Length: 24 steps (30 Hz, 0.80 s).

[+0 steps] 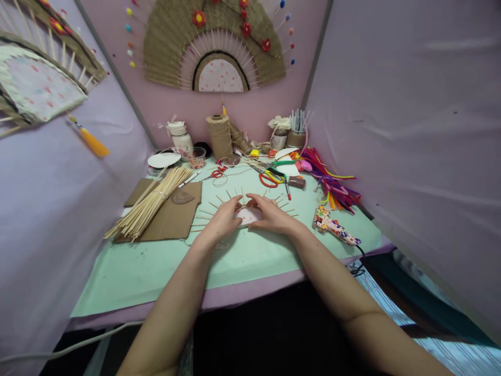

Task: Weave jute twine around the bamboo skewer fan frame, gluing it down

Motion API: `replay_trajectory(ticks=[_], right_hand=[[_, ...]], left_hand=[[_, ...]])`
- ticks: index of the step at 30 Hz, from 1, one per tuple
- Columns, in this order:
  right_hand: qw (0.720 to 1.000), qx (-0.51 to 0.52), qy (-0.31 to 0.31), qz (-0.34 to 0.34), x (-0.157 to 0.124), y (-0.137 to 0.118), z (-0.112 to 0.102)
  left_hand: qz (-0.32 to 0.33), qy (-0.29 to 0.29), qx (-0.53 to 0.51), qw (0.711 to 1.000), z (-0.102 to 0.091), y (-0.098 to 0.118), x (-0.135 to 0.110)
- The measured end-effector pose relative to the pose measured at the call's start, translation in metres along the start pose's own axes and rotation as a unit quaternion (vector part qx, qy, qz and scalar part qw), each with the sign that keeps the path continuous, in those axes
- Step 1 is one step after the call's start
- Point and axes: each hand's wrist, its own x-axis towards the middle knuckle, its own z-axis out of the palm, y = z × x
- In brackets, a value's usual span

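Observation:
A small white half-round fan base (247, 217) with pink spots lies on the green table cover in front of me. Thin wooden sticks (287, 204) fan outward from its curved edge on both sides. My left hand (225, 219) grips the left part of the base, its thumb on the front and its fingers curled over the top edge. On the right part, my right hand (271, 214) holds it the same way, fingertips close to those of the left. The hands hide much of the curved edge and the inner stick ends.
Left, a bundle of sticks (151, 204) lies on cardboard (188, 219) beside a protractor (182, 196). Right are a patterned glue gun (334, 227), red-handled scissors (268, 180) and fuzzy coloured stems (332, 183). A twine spool (219, 137) stands behind; a large finished fan (164, 57) hangs above.

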Motion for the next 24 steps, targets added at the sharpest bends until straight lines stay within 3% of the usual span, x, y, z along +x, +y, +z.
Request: replay_trajectory(ticks=[8, 13, 16, 19, 21, 24], right_hand=[[1.0, -0.004, -0.007, 0.008, -0.002, -0.001, 0.0], [1.0, -0.013, 0.008, 0.001, -0.003, -0.003, 0.0], [1.0, 0.001, 0.014, 0.006, 0.0, -0.003, 0.0], [0.999, 0.028, 0.038, 0.005, 0.002, -0.003, 0.0], [0.999, 0.029, 0.04, 0.003, 0.001, -0.002, -0.001], [1.0, -0.015, 0.018, 0.009, -0.001, 0.0, -0.002]], left_hand=[[0.009, 0.014, -0.013, 1.0, 0.004, -0.008, -0.002], [0.033, 0.102, 0.011, 0.994, -0.003, -0.013, -0.01], [-0.023, 0.193, -0.022, 0.981, -0.019, -0.018, -0.014], [-0.098, 0.307, -0.053, 0.945, -0.039, -0.022, -0.017], [-0.131, 0.328, -0.057, 0.934, -0.048, -0.022, -0.02], [-0.163, 0.313, -0.065, 0.933, -0.053, -0.018, -0.023]])
